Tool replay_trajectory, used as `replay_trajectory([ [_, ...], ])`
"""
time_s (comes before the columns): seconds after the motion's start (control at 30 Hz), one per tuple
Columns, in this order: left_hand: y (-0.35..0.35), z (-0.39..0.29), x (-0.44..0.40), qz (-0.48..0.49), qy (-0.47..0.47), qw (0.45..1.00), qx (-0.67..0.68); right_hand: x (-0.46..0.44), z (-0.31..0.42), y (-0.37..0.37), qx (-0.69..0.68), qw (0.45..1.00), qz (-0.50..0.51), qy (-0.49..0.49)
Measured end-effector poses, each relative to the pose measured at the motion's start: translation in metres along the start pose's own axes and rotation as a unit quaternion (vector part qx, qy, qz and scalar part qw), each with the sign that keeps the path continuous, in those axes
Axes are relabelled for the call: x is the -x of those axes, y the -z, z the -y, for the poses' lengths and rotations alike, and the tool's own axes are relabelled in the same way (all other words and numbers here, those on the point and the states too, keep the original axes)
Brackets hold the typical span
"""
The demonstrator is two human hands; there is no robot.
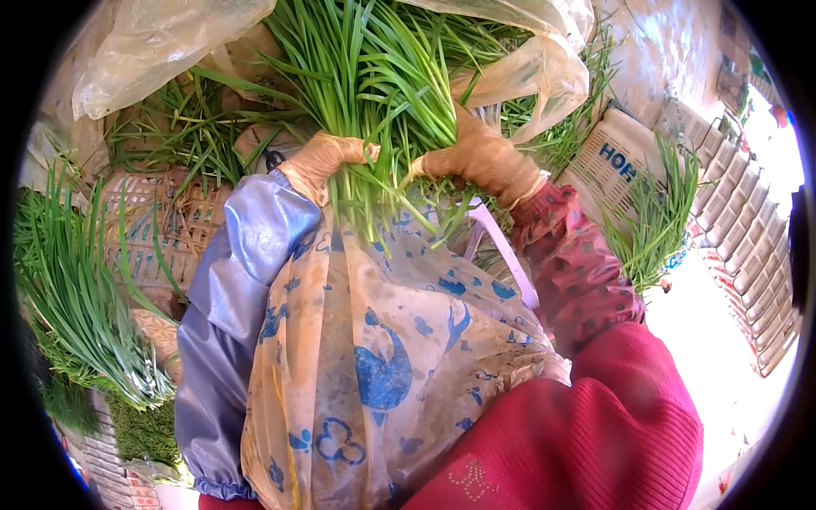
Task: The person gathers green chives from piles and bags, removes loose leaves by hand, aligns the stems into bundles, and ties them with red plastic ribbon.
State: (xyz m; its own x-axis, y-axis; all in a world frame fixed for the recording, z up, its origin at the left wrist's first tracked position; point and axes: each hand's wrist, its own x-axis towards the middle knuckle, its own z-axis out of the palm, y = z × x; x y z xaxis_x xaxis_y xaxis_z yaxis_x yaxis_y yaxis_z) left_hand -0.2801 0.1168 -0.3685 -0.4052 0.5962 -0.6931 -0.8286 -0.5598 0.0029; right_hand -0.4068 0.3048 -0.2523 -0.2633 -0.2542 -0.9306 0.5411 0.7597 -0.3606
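A thick bunch of garlic chives [365, 72] stands upright in front of my chest, its leaves fanning out at the top and its cut ends pointing down. My left hand [327, 160], in a tan glove, is closed around the left side of the bunch. On the other side, my right hand [476, 155], in a brown glove, grips the chives with its fingertips near the stems. Some finger parts are hidden behind the leaves. Below the stems spreads a clear plastic apron [382, 357] printed with blue shapes.
Loose chives and clear plastic sheeting [183, 51] lie beyond my hands. More chives [76, 289] rest at the left by a plastic crate [161, 221]. A lilac plastic handle [493, 246] shows beside my right sleeve. Stacked pale crates [739, 246] stand at the right.
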Motion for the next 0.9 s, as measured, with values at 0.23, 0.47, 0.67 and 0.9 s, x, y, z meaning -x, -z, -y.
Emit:
replay_trajectory([
  [0.23,-0.036,-0.007,0.011,-0.033,-0.087,0.995,-0.043,-0.007,-0.010,-0.041,0.225,0.963,-0.148,0.004],
  [0.47,-0.030,-0.008,0.009,-0.126,-0.049,0.990,-0.029,-0.017,-0.024,-0.049,0.062,0.989,-0.111,0.074],
  [0.67,-0.026,-0.007,0.003,-0.161,-0.043,0.986,0.011,-0.018,-0.016,-0.030,0.033,0.997,-0.067,0.024],
  [0.9,-0.024,-0.011,0.010,-0.123,0.011,0.991,0.043,-0.020,0.024,0.042,0.393,0.889,-0.213,0.099],
])
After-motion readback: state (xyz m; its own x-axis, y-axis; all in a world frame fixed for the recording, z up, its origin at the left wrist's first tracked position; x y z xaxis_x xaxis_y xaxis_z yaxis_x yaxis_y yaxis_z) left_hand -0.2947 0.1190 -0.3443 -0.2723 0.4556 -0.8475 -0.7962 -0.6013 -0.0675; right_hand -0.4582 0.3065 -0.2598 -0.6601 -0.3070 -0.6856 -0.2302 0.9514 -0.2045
